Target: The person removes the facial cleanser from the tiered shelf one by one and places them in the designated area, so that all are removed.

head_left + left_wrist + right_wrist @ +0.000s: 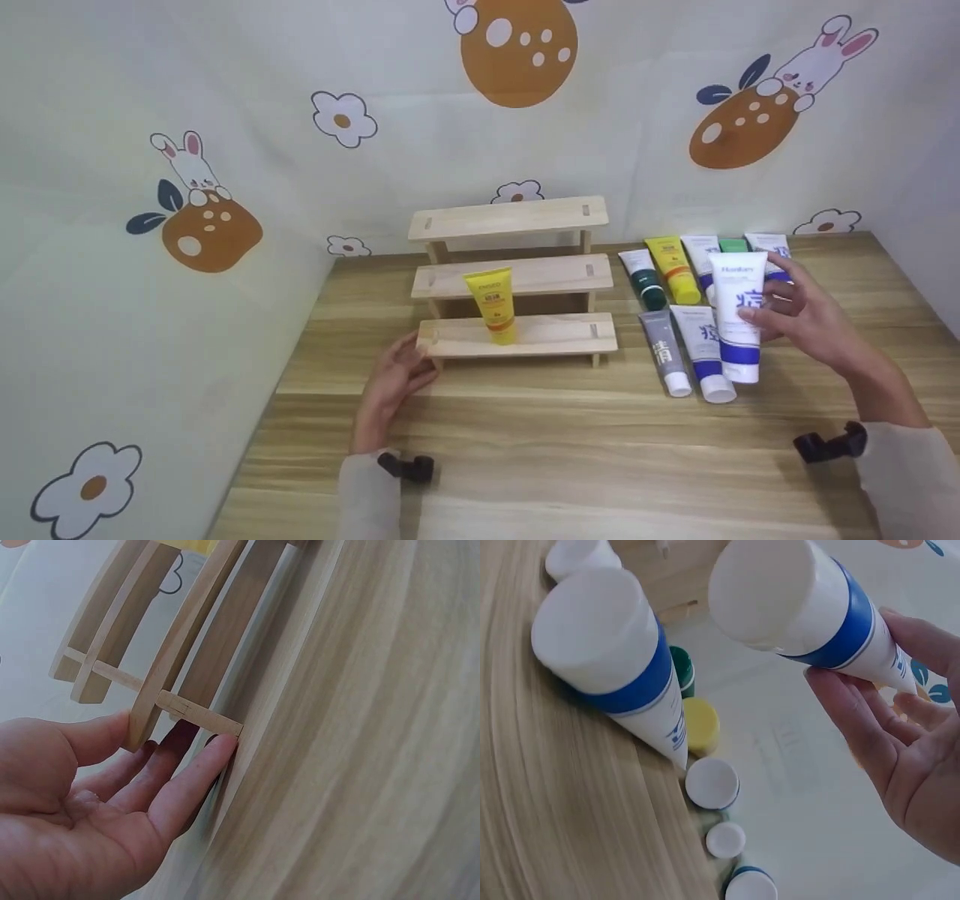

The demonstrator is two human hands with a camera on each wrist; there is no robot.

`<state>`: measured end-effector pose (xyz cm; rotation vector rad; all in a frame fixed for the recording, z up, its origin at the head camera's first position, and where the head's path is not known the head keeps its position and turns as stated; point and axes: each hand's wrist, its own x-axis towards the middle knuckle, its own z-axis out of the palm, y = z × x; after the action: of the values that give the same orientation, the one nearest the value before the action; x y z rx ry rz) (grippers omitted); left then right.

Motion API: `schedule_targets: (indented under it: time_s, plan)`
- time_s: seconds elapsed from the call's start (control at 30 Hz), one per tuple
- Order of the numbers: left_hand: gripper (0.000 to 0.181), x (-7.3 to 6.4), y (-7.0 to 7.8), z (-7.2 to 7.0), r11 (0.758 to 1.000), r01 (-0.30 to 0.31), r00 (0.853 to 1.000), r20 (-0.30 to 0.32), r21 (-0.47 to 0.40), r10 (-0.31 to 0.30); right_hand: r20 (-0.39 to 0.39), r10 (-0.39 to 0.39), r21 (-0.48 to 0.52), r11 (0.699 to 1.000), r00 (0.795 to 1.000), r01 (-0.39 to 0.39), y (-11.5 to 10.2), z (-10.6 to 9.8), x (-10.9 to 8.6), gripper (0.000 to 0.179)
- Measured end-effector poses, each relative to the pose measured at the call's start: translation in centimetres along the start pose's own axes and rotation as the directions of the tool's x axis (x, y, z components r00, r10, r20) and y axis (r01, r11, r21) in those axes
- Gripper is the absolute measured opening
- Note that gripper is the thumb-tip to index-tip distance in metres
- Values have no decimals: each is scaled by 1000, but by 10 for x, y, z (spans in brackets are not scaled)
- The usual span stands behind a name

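Observation:
My right hand holds a white squeeze tube with a blue band, thumb on its front and fingers behind. It is raised over the other tubes, its white cap downward; the right wrist view shows the cap close up. At the left end of the three-step wooden display rack, my left hand grips the lowest step. Its thumb lies against the plank's end and its fingers reach the side support. A yellow tube stands cap-down on that lowest step.
Several tubes lie right of the rack: a grey one, a white-and-blue one in front, and a dark green one and a yellow one behind. The wooden tabletop meets a printed cloth backdrop.

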<state>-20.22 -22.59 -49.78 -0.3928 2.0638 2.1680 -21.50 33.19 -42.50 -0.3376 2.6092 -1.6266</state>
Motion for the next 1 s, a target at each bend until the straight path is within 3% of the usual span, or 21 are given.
schedule_targets:
  time_s: [0.3,0.57,0.77,1.0]
  plan:
    - [49,-1,0,0,1000,-3,1000,9,-3,3,130,89,-37,996,988,-85,28,-15,0,94]
    - [48,-2,0,-1,1000,3,1000,3,-3,-3,182,168,-38,986,969,-164,40,-18,3,93]
    - [49,-1,0,-1,1000,-2,1000,-13,6,2,252,241,-33,970,937,-240,47,-16,5,96]
    - [48,-1,0,-1,1000,1,1000,-7,-3,-1,338,331,4,935,881,-354,55,-12,7,96]
